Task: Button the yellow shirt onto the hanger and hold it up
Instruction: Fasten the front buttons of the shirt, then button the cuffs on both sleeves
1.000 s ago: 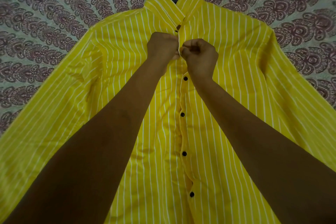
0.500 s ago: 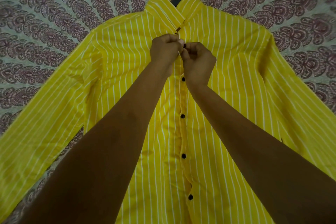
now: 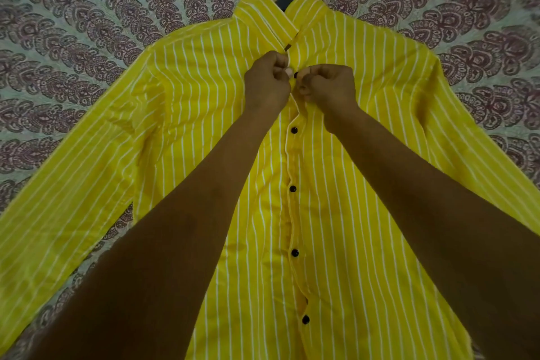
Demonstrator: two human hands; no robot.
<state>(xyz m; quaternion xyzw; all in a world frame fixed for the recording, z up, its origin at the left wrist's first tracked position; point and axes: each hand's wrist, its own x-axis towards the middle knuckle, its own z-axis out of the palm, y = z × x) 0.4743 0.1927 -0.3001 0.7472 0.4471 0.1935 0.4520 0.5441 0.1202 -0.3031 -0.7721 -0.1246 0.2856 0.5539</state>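
A yellow shirt (image 3: 365, 155) with thin white stripes lies spread flat, front up, sleeves out to both sides. Several black buttons run down its closed placket below my hands. A dark hanger (image 3: 285, 1) shows inside the collar, its metal hook poking out above. My left hand (image 3: 267, 82) pinches the left placket edge just under the collar. My right hand (image 3: 328, 86) pinches the right edge, with a black button (image 3: 295, 75) visible between the two hands. The collar stands open.
The shirt rests on a bedspread (image 3: 87, 23) printed with maroon paisley shapes on a pale ground, which surrounds it on all sides. My forearms cross the lower shirt front.
Both hands stay at the top of the placket; they have drawn slightly apart and a black button now shows between them. The view has shifted a little.
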